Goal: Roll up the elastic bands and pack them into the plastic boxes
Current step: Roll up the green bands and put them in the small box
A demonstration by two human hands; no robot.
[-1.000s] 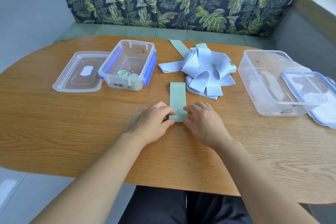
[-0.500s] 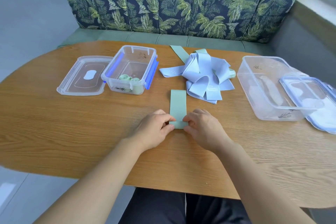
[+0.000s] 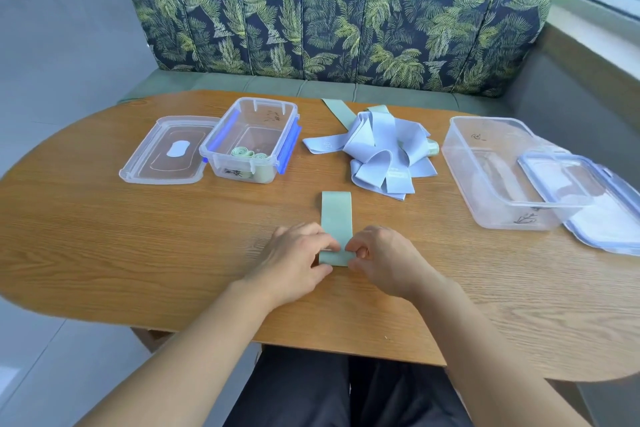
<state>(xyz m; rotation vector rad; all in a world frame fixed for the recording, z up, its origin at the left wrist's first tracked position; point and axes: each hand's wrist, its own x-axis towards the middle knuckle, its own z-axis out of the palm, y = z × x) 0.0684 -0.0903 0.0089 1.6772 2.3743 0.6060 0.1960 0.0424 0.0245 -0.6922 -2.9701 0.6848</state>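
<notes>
At the bottom of the frame dark trousers [image 3: 311, 392] show under the near edge of the wooden surface [image 3: 138, 236], and two bare forearms reach up from the lower corners to the middle.

The left grip [image 3: 294, 260] and right grip [image 3: 384, 260] meet just below the centre of the frame. Each has its fingers curled, and thumb and fingertips pinch one side of the near end of a green band [image 3: 336, 218]. That end is turned over into a short first fold between the two grips. The rest of the band lies flat on the surface, running straight up the frame.

Above it, right of centre, lies a loose pile [image 3: 377, 149] of pale blue bands, with a green strip [image 3: 334, 111] sticking out at its upper left.

Left of the pile stands a small box [image 3: 239, 170] of clear plastic with blue clasps, open. Inside, against its near wall, lie green rolls [image 3: 246, 153]. Its small lid [image 3: 162, 152] lies flat on the surface, touching the box's left side.

At the right of the frame stands a big box [image 3: 502, 215], clear and open. A big lid [image 3: 588, 204] with a blue rim leans over its near right corner, the other edge down on the surface.

Across the top of the frame runs a sofa [image 3: 346, 21] with a leaf-print back.
</notes>
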